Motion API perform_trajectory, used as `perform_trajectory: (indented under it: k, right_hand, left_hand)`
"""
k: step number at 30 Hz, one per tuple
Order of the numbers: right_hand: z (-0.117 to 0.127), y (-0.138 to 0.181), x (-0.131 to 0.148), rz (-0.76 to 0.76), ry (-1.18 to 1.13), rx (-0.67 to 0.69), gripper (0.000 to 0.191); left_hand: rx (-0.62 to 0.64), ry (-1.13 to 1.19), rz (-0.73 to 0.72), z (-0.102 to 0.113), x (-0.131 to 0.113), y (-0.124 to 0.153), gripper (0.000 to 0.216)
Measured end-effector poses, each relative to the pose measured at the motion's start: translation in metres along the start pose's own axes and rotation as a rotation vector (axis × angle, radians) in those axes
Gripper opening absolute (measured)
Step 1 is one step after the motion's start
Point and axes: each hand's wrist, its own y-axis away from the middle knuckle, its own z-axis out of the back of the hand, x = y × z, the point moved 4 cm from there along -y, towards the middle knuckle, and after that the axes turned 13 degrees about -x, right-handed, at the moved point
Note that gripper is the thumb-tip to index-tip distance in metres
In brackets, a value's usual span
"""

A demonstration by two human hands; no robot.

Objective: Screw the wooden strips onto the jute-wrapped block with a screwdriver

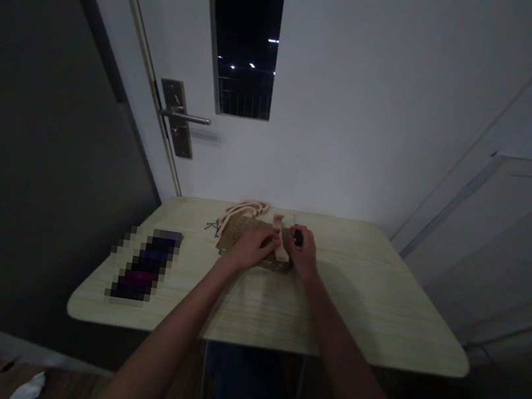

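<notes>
On the far middle of a pale wooden table lies a brown flat piece, leather or card, with a light strip across it. My left hand rests on the brown piece with its fingers curled down, pressing it. My right hand is closed around a small dark-handled tool, held at the strip's right side. Light cords or straps are looped just behind the brown piece.
A blurred dark rectangular object lies on the table's left part. Small dark metal bits sit left of the brown piece. A white door with a metal lever handle stands behind the table. Crumpled white paper lies on the floor.
</notes>
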Motion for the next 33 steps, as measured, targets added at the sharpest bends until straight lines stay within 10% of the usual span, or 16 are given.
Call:
perform_trajectory:
  k: [33]
  right_hand:
    - [-0.008,0.003,-0.002,-0.014,-0.115,0.144,0.025]
  left_hand:
    - [0.131,-0.300,0.143,0.004,0.004,-0.001,0.051]
